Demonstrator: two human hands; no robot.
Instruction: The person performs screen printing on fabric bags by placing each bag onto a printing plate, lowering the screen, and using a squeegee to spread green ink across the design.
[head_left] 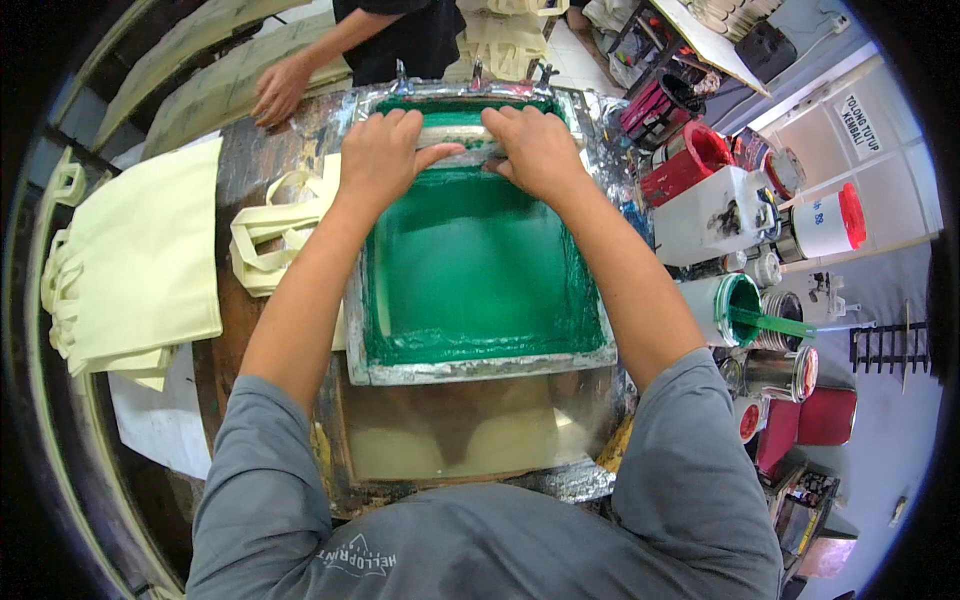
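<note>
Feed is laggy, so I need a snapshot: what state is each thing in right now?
Left hand: gripping the squeegee.
Right hand: gripping the squeegee.
Squeegee: at the screen's far end.
Printing screen: lowered, coated in green ink.
Green ink tub: open, stick inside.
Cloth bags: stacked flat.

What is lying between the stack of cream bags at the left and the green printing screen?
In the head view, one cream bag with looped handles lies on the table between the stack of bags and the printing screen, partly under the left forearm.
</note>
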